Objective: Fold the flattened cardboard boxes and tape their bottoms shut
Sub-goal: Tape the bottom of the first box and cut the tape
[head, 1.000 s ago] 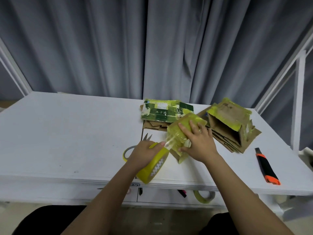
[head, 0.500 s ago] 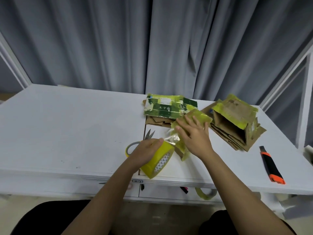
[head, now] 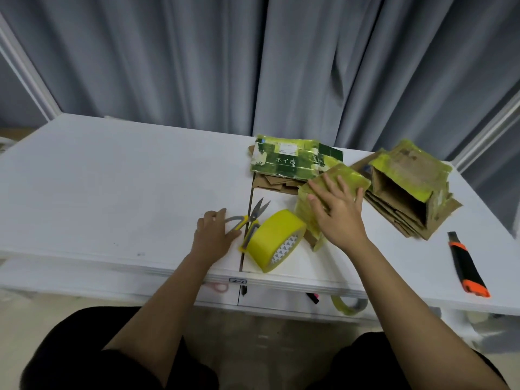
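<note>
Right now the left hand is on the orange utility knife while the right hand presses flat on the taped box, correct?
Not quite. The head view shows the left hand on the scissors beside the yellow tape roll; the orange utility knife lies untouched at the table's right side. The right hand does press flat on the taped box.

Both forearms reach forward, bare. The left hand [head: 215, 235] lies palm down, fingers loosely curled. The right hand [head: 339, 215] spreads flat, fingers [head: 329, 182] straight.
</note>
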Available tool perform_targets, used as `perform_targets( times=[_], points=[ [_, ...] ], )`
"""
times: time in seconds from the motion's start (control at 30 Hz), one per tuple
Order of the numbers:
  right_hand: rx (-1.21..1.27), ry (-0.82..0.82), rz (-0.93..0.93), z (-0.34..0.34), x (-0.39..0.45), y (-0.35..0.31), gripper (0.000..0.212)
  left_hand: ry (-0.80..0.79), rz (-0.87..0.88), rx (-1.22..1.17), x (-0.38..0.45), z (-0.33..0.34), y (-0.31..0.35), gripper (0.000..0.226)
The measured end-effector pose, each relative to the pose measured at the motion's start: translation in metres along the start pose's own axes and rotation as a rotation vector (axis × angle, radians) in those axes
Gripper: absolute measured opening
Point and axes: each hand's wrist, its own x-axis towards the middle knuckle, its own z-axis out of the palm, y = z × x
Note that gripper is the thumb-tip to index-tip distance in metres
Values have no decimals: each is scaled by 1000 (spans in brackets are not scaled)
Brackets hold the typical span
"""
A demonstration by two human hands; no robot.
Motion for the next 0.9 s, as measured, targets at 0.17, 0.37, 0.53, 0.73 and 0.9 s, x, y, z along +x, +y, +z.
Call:
perform_targets(
  times=[0.17, 0.37, 0.53, 0.73, 0.9],
  points=[
    [-12, -1, 4, -1, -1, -1, 43, -56, -33, 33, 18, -1, -1, 50],
    [-21, 1, -32, -2, -3, -3, 46, 179, 5, -7, 11, -28, 8, 32],
    [-110, 163, -355, 1, -15, -15, 44, 459, 120, -117, 0, -66, 19, 31],
    [33, 203, -319, 4, -21, -26, 38, 574, 199, -692, -26, -99, 67, 24],
    [783, 57, -33, -30, -11, -59, 31, 431, 277, -1027, -48, -98, 114, 18]
  ],
)
